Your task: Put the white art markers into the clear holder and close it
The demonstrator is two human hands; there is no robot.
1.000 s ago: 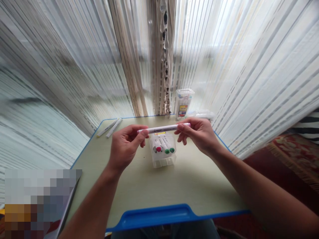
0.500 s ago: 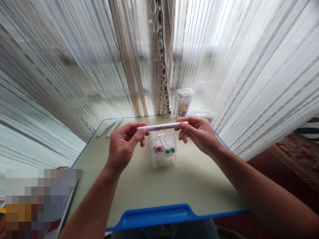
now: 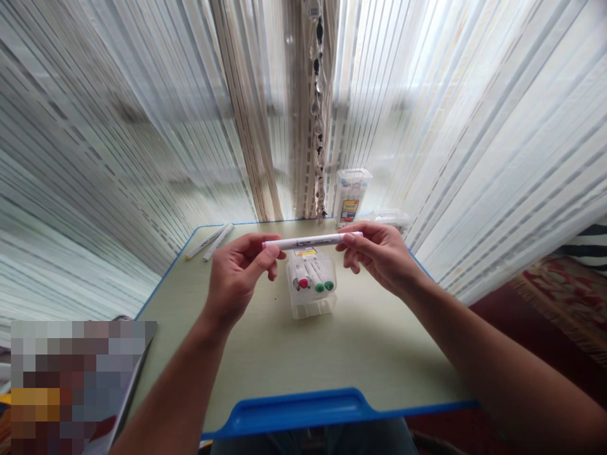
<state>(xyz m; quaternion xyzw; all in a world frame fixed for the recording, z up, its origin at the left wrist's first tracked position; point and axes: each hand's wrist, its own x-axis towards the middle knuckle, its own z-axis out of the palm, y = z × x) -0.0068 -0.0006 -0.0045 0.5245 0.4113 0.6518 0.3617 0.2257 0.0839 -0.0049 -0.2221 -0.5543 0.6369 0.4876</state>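
Observation:
A white marker (image 3: 310,241) with pink ends and dark print is held level above the table, between both hands. My left hand (image 3: 237,272) is closed, pinching its left end between thumb and fingers. The thumb and fingers of my right hand (image 3: 379,253) grip the right end. Below the marker lies a clear plastic case (image 3: 310,297) with several white markers inside, among them a red-ended marker (image 3: 302,284) and a green-ended marker (image 3: 319,288). The far part of this case is hidden behind the marker.
Two white markers (image 3: 218,242) lie at the table's far left corner. A tall clear marker box (image 3: 351,199) stands at the back right, beside another clear case (image 3: 391,219). A string curtain (image 3: 190,114) hangs behind. The pale green table (image 3: 284,360) has a blue edge.
Both hands and the marker stay almost still, appearing very slightly farther right. The hanging bead string has swung a little.

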